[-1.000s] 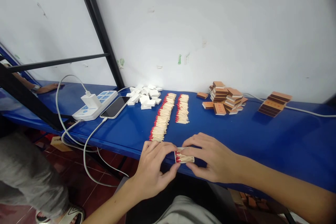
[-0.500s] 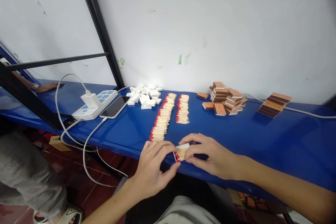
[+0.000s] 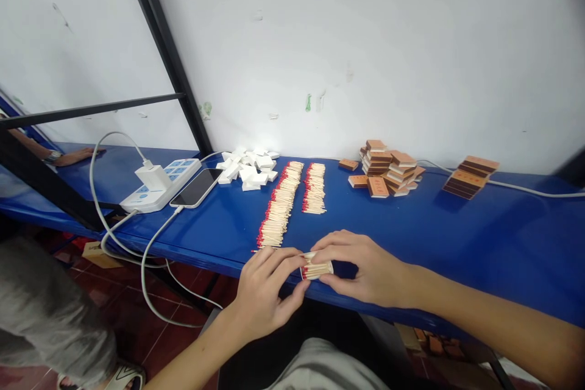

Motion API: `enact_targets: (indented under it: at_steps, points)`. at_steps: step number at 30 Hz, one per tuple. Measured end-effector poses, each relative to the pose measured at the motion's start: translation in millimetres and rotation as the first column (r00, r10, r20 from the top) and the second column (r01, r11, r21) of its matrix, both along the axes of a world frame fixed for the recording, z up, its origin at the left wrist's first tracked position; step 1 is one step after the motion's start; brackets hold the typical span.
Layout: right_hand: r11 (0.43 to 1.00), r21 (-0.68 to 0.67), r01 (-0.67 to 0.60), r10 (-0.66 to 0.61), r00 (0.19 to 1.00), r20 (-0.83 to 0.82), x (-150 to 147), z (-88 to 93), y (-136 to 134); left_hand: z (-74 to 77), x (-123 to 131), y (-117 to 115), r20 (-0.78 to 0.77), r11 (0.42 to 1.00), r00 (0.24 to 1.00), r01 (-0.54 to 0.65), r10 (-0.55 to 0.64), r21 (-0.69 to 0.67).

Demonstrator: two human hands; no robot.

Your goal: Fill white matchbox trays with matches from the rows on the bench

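Note:
At the table's front edge, a small white matchbox tray [image 3: 331,267] holds red-headed matches [image 3: 316,270] lying side by side. My left hand [image 3: 273,287] grips the tray's left end between thumb and fingers. From the right, my right hand [image 3: 361,268] pinches it, with fingers over the back wall and the thumb at the near right corner. Just beyond my left hand runs a long row of loose matches [image 3: 280,207]; a shorter row of matches [image 3: 314,189] lies to its right.
White trays [image 3: 249,167] are heaped at the back left, beside a phone [image 3: 197,187] and a power strip [image 3: 159,189] with white cables. Brown matchboxes [image 3: 393,167] are piled at the back right, near flat brown sleeves [image 3: 470,177]. Another person's hand [image 3: 75,156] rests far left.
My right fingers have shifted from over the matches to the tray's back wall and right end, so more matches show. The view has moved slightly.

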State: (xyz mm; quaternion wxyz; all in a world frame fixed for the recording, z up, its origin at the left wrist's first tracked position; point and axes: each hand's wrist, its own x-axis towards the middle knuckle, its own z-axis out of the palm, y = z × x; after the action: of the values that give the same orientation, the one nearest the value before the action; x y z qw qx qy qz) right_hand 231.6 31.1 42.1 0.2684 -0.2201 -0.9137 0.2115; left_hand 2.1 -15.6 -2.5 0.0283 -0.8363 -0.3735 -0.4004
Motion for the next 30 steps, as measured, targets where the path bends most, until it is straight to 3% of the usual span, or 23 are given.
enact_targets:
  at_steps: [18,22,27,30]
  points:
    - [0.997,0.07,0.011,-0.013,1.0,0.022,1.2,-0.1,-0.2,-4.0,-1.7,1.6,-0.027,0.999,1.0,0.008,-0.007,0.051]
    - [0.993,0.079,0.087,-0.091,0.995,0.052,5.8,0.4,10.9,-4.7,-1.8,1.7,-0.055,0.998,0.998,0.002,0.001,0.06]
    - [0.94,0.166,0.299,-0.317,0.944,0.095,6.4,-3.9,43.5,-3.3,-0.9,1.4,-0.052,0.996,0.999,-0.002,0.007,0.093]
    - [0.937,0.14,0.321,-0.337,0.934,0.121,-2.5,-3.7,62.9,-2.6,-0.8,1.2,-0.069,0.996,0.998,-0.002,0.009,0.091]
